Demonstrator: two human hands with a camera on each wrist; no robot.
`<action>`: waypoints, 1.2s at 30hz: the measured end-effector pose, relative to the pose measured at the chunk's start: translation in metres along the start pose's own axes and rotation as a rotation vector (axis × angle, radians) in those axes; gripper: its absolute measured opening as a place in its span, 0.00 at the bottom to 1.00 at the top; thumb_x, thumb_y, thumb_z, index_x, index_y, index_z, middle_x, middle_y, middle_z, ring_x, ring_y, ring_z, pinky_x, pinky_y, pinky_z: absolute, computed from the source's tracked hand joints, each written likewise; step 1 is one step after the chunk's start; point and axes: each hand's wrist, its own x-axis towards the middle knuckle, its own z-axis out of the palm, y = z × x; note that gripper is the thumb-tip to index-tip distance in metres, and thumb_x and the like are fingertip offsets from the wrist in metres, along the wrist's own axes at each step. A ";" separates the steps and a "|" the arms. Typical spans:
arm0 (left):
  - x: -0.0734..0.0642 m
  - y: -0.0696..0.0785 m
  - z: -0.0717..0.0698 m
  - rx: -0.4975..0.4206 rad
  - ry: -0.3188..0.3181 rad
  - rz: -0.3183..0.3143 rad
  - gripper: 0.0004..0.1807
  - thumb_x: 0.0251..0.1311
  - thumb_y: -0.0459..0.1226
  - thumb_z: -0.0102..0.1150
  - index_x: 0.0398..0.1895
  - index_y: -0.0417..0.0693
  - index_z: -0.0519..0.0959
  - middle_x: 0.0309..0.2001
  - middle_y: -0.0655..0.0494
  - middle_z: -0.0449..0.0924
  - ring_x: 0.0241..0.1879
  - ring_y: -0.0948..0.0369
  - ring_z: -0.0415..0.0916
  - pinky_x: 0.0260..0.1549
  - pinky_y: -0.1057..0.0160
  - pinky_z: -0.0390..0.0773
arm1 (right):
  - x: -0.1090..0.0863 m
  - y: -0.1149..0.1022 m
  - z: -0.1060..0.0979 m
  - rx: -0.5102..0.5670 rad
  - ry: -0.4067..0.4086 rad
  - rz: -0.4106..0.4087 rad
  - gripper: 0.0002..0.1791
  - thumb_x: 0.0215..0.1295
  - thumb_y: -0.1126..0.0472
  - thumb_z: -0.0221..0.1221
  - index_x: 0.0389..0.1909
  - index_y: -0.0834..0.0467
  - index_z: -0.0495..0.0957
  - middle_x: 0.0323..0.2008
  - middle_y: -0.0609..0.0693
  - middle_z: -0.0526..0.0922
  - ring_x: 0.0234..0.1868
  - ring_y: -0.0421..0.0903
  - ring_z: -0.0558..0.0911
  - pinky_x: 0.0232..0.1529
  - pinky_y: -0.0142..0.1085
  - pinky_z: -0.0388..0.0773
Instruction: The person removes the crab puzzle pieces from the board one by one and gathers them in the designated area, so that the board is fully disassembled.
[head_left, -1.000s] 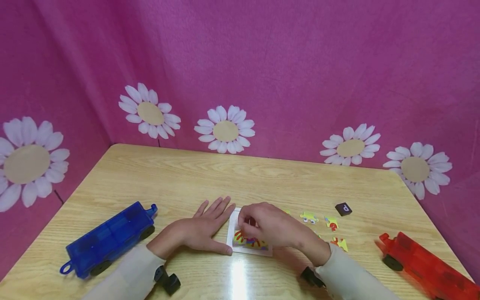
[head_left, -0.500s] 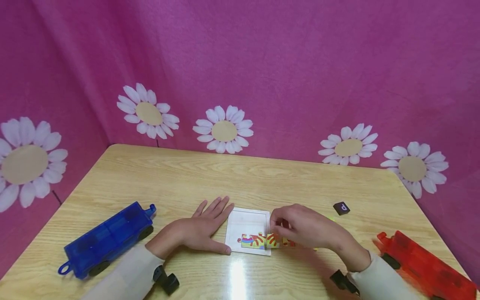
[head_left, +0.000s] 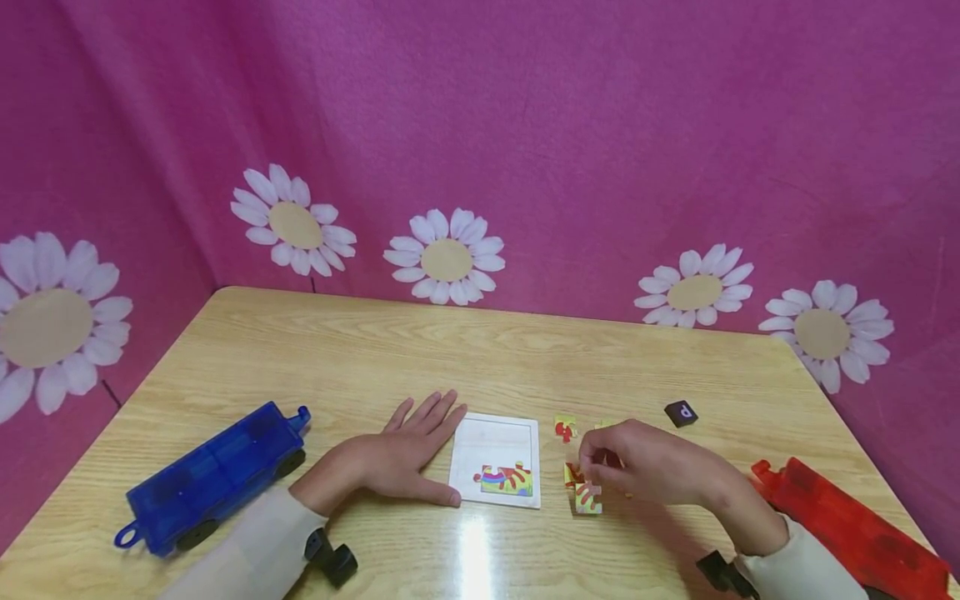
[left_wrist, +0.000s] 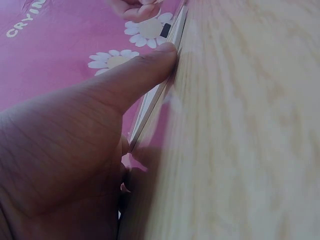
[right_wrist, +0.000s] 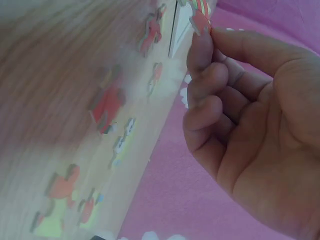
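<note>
A white puzzle tray (head_left: 495, 433) lies on the table, with joined yellow, red and blue puzzle pieces (head_left: 513, 481) at its bottom. My left hand (head_left: 408, 462) rests against its left side, fingers straight and spread; in the left wrist view the thumb (left_wrist: 160, 60) touches the tray's edge. Right of the tray, my right hand (head_left: 652, 467) pinches a red-and-yellow striped puzzle piece (right_wrist: 201, 15) between thumb and index finger, its other fingers curled. Several loose pieces lie under and around that hand, including a red-and-yellow one (head_left: 566, 429); the hand partly hides them in the head view.
A blue toy wagon (head_left: 213, 479) stands at the left, a red toy wagon (head_left: 855, 525) at the right. A small dark block with a white letter (head_left: 681, 413) lies beyond the right hand. Behind the table hangs a pink cloth (head_left: 525, 167) with white flowers.
My right hand has moved from over the tray to the right, carrying the striped puzzle piece beyond the tray's edge. The left hand stays in place.
</note>
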 end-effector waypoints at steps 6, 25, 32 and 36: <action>-0.001 0.000 0.000 0.000 -0.002 0.005 0.63 0.60 0.69 0.60 0.85 0.49 0.40 0.83 0.50 0.27 0.80 0.53 0.21 0.73 0.43 0.25 | -0.002 0.003 0.010 0.025 -0.042 -0.130 0.13 0.71 0.69 0.59 0.32 0.46 0.80 0.30 0.33 0.79 0.31 0.32 0.76 0.34 0.30 0.76; -0.001 -0.001 0.001 -0.014 0.007 0.025 0.63 0.60 0.69 0.60 0.85 0.48 0.40 0.83 0.50 0.26 0.80 0.53 0.21 0.73 0.43 0.24 | -0.002 0.004 0.017 0.042 -0.088 -0.041 0.10 0.73 0.64 0.62 0.32 0.47 0.80 0.26 0.32 0.75 0.29 0.31 0.72 0.31 0.28 0.72; -0.001 -0.001 0.001 -0.016 0.007 0.021 0.63 0.60 0.69 0.60 0.85 0.49 0.40 0.83 0.50 0.26 0.80 0.53 0.21 0.73 0.43 0.23 | 0.000 0.003 0.017 0.037 -0.046 -0.077 0.10 0.72 0.65 0.61 0.31 0.46 0.79 0.27 0.32 0.76 0.29 0.31 0.73 0.31 0.28 0.72; -0.001 -0.001 0.001 -0.014 0.008 0.021 0.63 0.60 0.69 0.60 0.85 0.49 0.40 0.83 0.50 0.26 0.80 0.53 0.21 0.73 0.43 0.23 | 0.005 -0.002 0.018 0.027 0.014 -0.094 0.11 0.72 0.66 0.59 0.32 0.47 0.80 0.27 0.34 0.76 0.28 0.33 0.74 0.31 0.30 0.74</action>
